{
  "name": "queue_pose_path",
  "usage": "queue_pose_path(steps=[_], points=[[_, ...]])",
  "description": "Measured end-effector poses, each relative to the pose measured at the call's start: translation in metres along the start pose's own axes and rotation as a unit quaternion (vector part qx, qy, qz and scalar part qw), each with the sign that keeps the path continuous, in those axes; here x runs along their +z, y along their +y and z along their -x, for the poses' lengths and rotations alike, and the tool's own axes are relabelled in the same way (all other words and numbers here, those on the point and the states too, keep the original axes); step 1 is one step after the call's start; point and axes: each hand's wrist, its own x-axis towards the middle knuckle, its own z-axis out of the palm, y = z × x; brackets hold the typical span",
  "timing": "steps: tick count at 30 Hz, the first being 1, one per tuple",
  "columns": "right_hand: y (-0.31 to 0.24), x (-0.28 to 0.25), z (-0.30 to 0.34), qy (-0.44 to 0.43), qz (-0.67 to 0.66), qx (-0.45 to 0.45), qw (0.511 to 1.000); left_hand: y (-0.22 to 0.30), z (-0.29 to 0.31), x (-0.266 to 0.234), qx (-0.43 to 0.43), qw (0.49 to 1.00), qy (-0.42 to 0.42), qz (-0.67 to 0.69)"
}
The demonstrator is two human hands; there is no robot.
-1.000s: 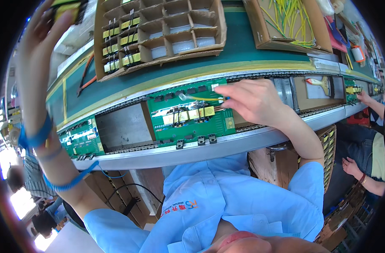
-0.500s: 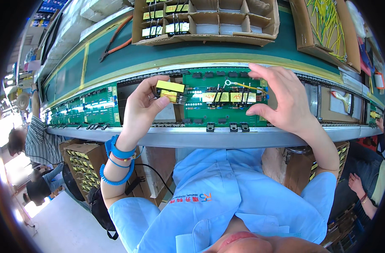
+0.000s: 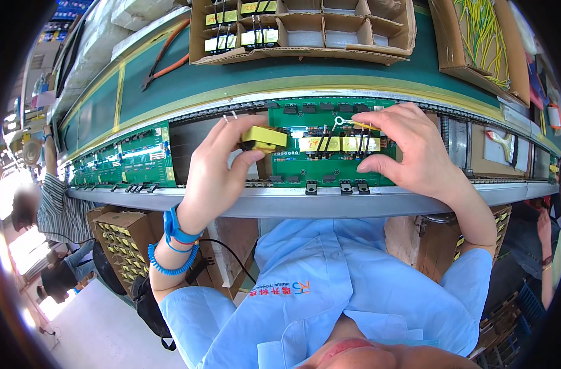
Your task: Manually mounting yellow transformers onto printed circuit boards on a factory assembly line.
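Observation:
My left hand (image 3: pixel 216 163) pinches a yellow-taped transformer (image 3: pixel 268 138) between thumb and fingers, tilted over the left end of a green circuit board (image 3: pixel 320 171). Two similar transformers, a left one (image 3: pixel 311 144) and a right one (image 3: pixel 353 144), sit side by side on that board, with black leads across them. Behind them lies a yellow wire with a ring terminal (image 3: pixel 339 122). My right hand (image 3: pixel 419 150) is at the board's right part, thumb and fingers apart on either side of the right transformer. Its fingertips are near the wire; whether they touch it I cannot tell.
The board rests on a conveyor with a metal front rail (image 3: pixel 262 205). More green boards (image 3: pixel 133 157) are at left. Beyond stand a divided carton (image 3: pixel 305 55) of transformers, a box of yellow-green wires (image 3: pixel 449 49) and orange-handled pliers (image 3: pixel 163 67). Other people are at both sides.
My left hand has moved the transformer slightly right and turned it, its pins no longer plainly showing. The right hand's fingers have come lower, closer to the mounted transformer and wire.

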Motion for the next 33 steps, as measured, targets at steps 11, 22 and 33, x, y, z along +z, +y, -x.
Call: queue_pose_path(steps=[11,22,33], points=[[0.003,-0.003,-0.003,-0.029,-0.049,0.04,0.998,0.024,-0.007,0.012,0.128,0.955,-0.018,-0.267],[0.003,-0.005,-0.005,-0.042,-0.045,0.035,0.997,0.034,-0.019,0.012,0.126,0.926,-0.109,-0.339],[-0.006,-0.006,-0.004,-0.062,-0.052,0.082,0.993,0.032,-0.027,0.013,0.122,0.93,-0.132,-0.322]])
